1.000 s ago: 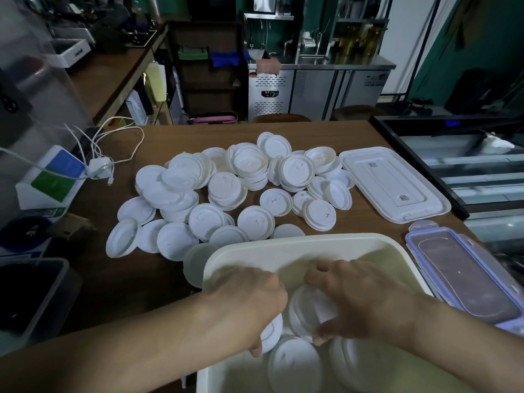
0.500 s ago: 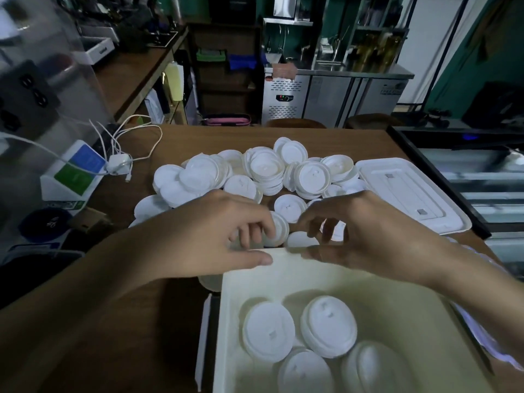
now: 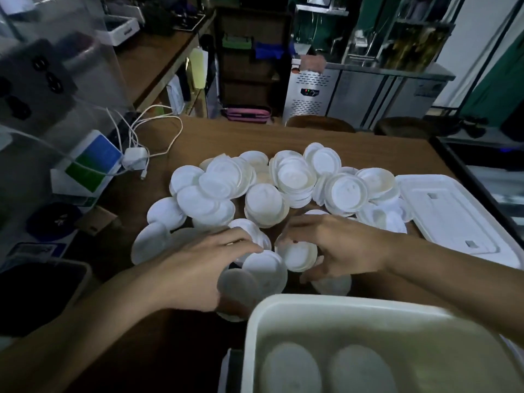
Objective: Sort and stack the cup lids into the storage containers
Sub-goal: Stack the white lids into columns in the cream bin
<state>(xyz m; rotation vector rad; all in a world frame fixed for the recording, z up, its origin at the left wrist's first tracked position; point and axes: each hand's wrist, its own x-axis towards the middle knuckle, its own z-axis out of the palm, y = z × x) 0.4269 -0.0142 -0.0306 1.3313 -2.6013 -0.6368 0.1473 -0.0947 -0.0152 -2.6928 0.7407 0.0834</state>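
Gathering appears to be the step in hand: lids are being picked from the near edge of the loose pile (image 3: 283,188), which is spread over the wooden table (image 3: 226,137) at twelve o'clock from the hands. The left hand (image 3: 204,268) is seen with fingers half curled over a few lids at the pile's edge, though blur leaves it unclear whether anything is truly gripped. The right hand (image 3: 340,251) is curled round a small stack of lids (image 3: 300,256), thumb below and fingers above. The white tub (image 3: 312,303) lies at five o'clock, just beside both hands, and two stacks (image 3: 289,370) are seen inside it. A flat tub cover (image 3: 453,217) rests at three o'clock. Next, it is judged, the gathered lids must be squared into one nested stack, all facing alike, then carried to six o'clock and set in a bare part of the tub.
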